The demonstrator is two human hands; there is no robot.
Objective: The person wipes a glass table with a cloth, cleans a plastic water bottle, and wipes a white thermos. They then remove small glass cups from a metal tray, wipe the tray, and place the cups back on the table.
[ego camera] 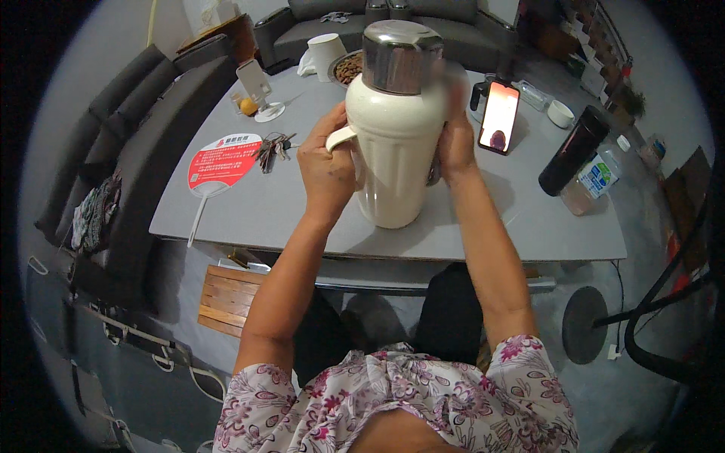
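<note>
A cream vacuum flask [393,153] with a shiny metal cap [399,59] is upright over the near part of the grey table [272,215], its base apparently on the tabletop. My left hand [325,161] grips it at the left, around a curved cream handle [341,137]. On the opposite side, my right hand [457,139] holds the flask's body. Its fingers are partly hidden and blurred. Something dark shows between that palm and the flask, too covered to identify.
Left lie a red-and-white hand fan [224,161], keys [274,150], an orange fruit [248,106] and a phone stand [263,93]. Behind is a bowl [348,68]. Right are a lit smartphone [498,116], a white cup [559,114], a black tumbler [575,150] and a plastic bottle [595,178].
</note>
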